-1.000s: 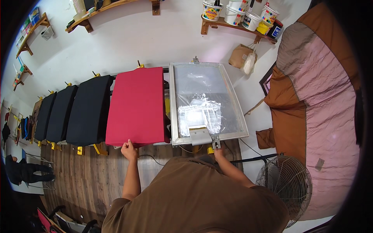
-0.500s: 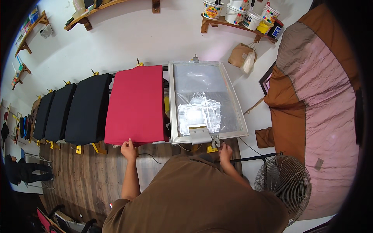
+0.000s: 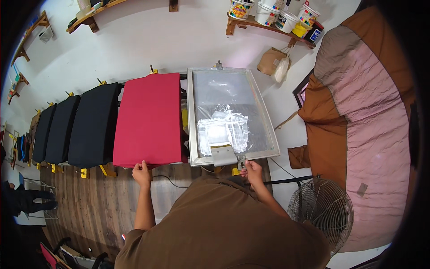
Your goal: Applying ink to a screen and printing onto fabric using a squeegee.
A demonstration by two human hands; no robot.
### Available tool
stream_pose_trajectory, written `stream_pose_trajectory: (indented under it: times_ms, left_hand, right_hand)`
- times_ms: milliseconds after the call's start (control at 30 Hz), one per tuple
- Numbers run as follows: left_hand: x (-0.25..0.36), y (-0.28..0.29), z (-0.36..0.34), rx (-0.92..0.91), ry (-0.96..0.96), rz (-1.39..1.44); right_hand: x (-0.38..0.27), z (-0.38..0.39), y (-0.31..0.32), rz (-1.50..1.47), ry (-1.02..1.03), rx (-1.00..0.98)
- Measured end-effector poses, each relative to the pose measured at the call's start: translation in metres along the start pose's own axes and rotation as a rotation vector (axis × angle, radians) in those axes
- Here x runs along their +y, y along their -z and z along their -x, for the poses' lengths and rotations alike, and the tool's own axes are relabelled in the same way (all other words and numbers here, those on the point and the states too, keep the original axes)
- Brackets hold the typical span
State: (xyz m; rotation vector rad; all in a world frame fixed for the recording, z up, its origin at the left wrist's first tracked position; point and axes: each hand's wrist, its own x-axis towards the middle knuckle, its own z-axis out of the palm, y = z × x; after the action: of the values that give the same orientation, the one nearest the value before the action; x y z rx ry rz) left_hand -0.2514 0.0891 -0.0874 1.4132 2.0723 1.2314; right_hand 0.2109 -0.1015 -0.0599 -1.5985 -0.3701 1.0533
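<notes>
My left hand pinches the lower edge of a red fabric stretched over a board. My right hand grips a small metal clamp at the lower edge of a silver screen frame, just right of the red board. The frame's translucent mesh carries a patch of white smears. A metal squeegee-like bar rests at its lower edge.
Black-covered boards line the rail leftward. A cage fan stands at lower right beside hanging pink-and-brown fabric. A wall shelf holds several buckets. A person in dark clothes is at far left.
My right hand has risen from below the frame's clamp to take hold of it. My left hand stays on the red fabric's edge. The view has shifted slightly.
</notes>
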Motion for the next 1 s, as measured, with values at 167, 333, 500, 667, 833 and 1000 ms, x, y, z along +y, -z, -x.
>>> stream_pose_trajectory:
  times_ms: [167, 333, 500, 667, 833, 1000]
  left_hand:
    - [-0.005, 0.000, -0.003, -0.047, 0.016, 0.016]
    - [0.003, -0.005, -0.004, -0.062, 0.036, 0.084]
    - [-0.005, -0.010, -0.006, -0.006, 0.054, 0.117]
    - [-0.018, 0.006, -0.002, 0.001, 0.133, 0.064]
    - [0.142, -0.007, 0.053, 0.352, -0.382, -0.556]
    - [0.220, -0.058, 0.102, -0.673, -0.662, -0.056]
  right_hand:
    - [0.002, -0.006, 0.005, 0.132, 0.123, -0.053]
    - [-0.001, -0.009, 0.007, 0.141, 0.132, -0.090]
    - [0.001, -0.010, 0.020, 0.426, 0.269, -0.144]
    - [-0.055, -0.007, 0.009, 0.926, 0.612, -0.053]
    - [-0.109, -0.011, -0.020, 0.790, 0.590, -0.345]
    - [-0.105, -0.050, -0.049, 1.074, 1.095, -0.834]
